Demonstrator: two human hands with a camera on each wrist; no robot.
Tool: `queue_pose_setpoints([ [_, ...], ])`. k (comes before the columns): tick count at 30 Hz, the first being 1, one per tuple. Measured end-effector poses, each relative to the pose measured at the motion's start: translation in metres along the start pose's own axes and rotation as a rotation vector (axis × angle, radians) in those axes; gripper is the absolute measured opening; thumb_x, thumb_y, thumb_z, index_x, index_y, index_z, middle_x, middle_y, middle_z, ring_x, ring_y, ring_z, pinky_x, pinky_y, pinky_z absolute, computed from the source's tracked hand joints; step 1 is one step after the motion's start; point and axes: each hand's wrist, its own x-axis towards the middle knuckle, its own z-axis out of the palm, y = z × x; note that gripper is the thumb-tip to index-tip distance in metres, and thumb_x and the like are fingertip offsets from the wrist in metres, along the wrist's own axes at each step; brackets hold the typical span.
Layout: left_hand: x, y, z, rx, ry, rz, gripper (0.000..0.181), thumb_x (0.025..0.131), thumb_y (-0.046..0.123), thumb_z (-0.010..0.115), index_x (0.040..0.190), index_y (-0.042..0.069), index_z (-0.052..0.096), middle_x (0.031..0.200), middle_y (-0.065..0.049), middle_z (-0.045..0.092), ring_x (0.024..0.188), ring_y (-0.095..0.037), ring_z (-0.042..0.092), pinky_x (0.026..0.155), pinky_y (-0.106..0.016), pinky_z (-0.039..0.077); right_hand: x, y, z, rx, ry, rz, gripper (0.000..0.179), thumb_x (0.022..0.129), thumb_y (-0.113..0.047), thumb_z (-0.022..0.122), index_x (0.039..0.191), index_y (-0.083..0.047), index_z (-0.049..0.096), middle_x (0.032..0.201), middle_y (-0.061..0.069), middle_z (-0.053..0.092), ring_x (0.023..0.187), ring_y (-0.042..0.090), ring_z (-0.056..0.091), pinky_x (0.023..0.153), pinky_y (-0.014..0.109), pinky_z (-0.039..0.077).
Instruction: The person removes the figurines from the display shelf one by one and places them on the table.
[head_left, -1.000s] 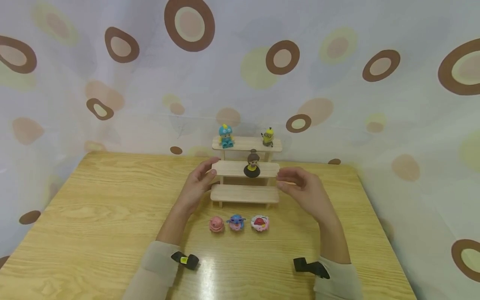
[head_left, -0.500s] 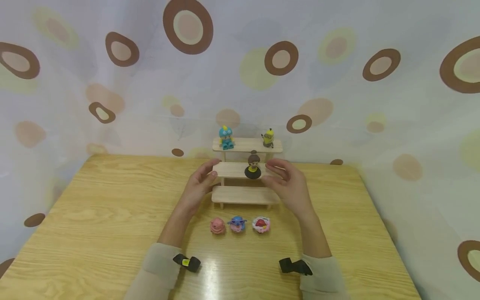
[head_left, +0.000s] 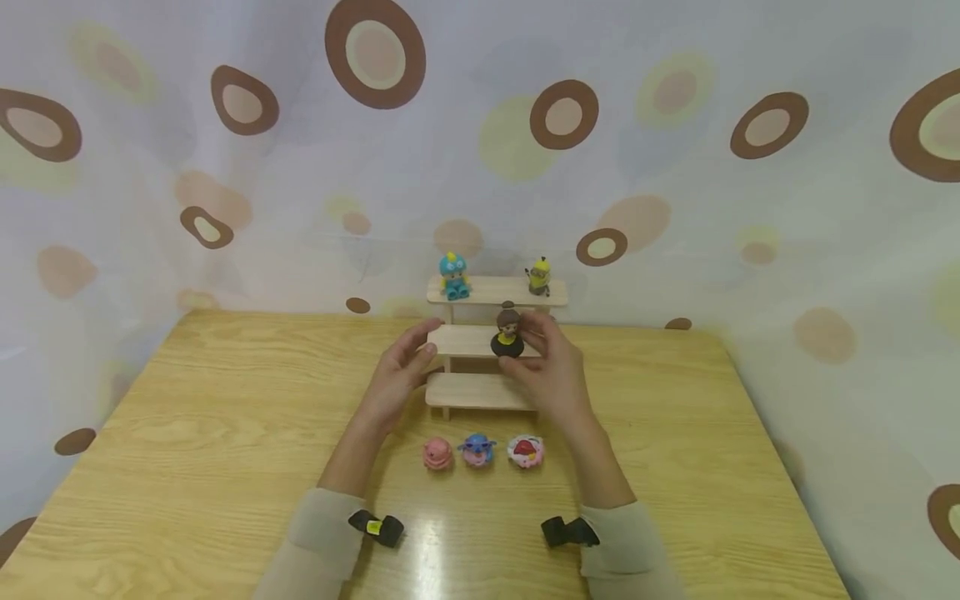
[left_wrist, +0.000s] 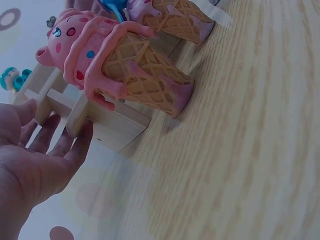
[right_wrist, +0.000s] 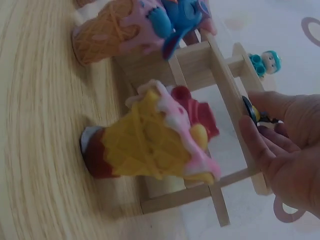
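A small three-tier wooden display shelf point(head_left: 480, 390) stands on the table. My left hand point(head_left: 396, 373) holds its left end, and in the left wrist view the curled fingers point(left_wrist: 80, 142) meet the tier ends. On the middle tier is a brown-haired doll figurine point(head_left: 507, 340) with a bun and a dark round base. My right hand point(head_left: 553, 371) has thumb and fingers about this figurine at its right side; in the right wrist view they pinch near its base, partly hiding it. A teal-hatted figurine point(head_left: 454, 279) and a yellow minion figurine point(head_left: 538, 277) occupy the top tier.
Before the shelf stand three ice-cream-cone toys in a row: a pink one point(head_left: 437, 454), a blue one point(head_left: 477, 450) and a white-pink one point(head_left: 526, 452). The wooden table point(head_left: 225, 425) extends to both sides. A patterned cloth point(head_left: 300, 167) hangs behind.
My right hand has moved left from the shelf's right end to the doll figurine and closed about it. My left hand stays at the shelf's left end.
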Motion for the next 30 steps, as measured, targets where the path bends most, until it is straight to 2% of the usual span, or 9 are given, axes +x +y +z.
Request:
queue_pose_setpoints([
  [3, -0.0003, -0.0008, 0.0002, -0.004, -0.002, 0.002, 0.049, 0.111, 0.026, 0.057, 0.159, 0.017, 0.047, 0.17, -0.006, 0.035, 0.159, -0.032, 0.025, 0.117, -0.061, 0.041, 0.0005, -0.0015, 0.0038, -0.063, 0.041, -0.007, 0.067, 0.09, -0.002, 0.084, 0.148, -0.001, 0.051, 0.145, 0.02, 0.062, 0.133, 0.03, 0.063, 0.088, 0.03, 0.062],
  [9, -0.0001, -0.0004, 0.0012, -0.024, 0.006, -0.005, 0.048, 0.111, 0.025, 0.057, 0.158, 0.017, 0.048, 0.165, -0.006, 0.042, 0.149, -0.033, 0.043, 0.115, -0.058, 0.044, -0.0004, -0.0021, 0.0063, -0.115, 0.087, -0.022, 0.067, 0.088, -0.003, 0.086, 0.148, -0.004, 0.053, 0.139, 0.017, 0.067, 0.127, 0.03, 0.067, 0.083, 0.031, 0.064],
  [17, 0.0004, -0.0003, -0.0003, 0.018, 0.011, 0.001, 0.047, 0.111, 0.029, 0.058, 0.157, 0.022, 0.051, 0.168, -0.001, 0.038, 0.16, -0.028, 0.023, 0.119, -0.06, 0.039, -0.0005, -0.0015, 0.0079, -0.117, 0.079, -0.072, 0.077, 0.087, 0.0, 0.086, 0.153, -0.016, 0.052, 0.135, 0.016, 0.069, 0.122, 0.029, 0.069, 0.078, 0.03, 0.064],
  [20, 0.0008, -0.0008, -0.0004, 0.022, 0.01, 0.005, 0.047, 0.111, 0.029, 0.058, 0.157, 0.022, 0.051, 0.168, 0.0, 0.039, 0.16, -0.029, 0.023, 0.119, -0.062, 0.038, -0.001, -0.0009, 0.0084, -0.12, 0.077, -0.088, 0.074, 0.086, -0.002, 0.087, 0.151, -0.018, 0.055, 0.131, 0.016, 0.071, 0.117, 0.03, 0.071, 0.077, 0.032, 0.065],
  [26, 0.0013, -0.0015, -0.0004, 0.025, 0.008, 0.006, 0.046, 0.112, 0.028, 0.057, 0.157, 0.021, 0.05, 0.169, -0.002, 0.037, 0.16, -0.029, 0.023, 0.118, -0.061, 0.04, -0.0013, 0.0006, 0.0103, -0.088, 0.095, -0.097, 0.066, 0.086, -0.008, 0.089, 0.145, -0.013, 0.06, 0.122, 0.015, 0.073, 0.11, 0.029, 0.072, 0.078, 0.042, 0.065],
  [30, 0.0011, -0.0011, -0.0002, 0.019, 0.008, 0.005, 0.046, 0.112, 0.027, 0.056, 0.157, 0.021, 0.05, 0.17, -0.003, 0.035, 0.16, -0.03, 0.023, 0.117, -0.06, 0.041, -0.0009, 0.0024, 0.0109, -0.075, 0.112, -0.088, 0.067, 0.085, -0.009, 0.09, 0.145, -0.014, 0.06, 0.121, 0.013, 0.074, 0.11, 0.027, 0.072, 0.078, 0.042, 0.065],
])
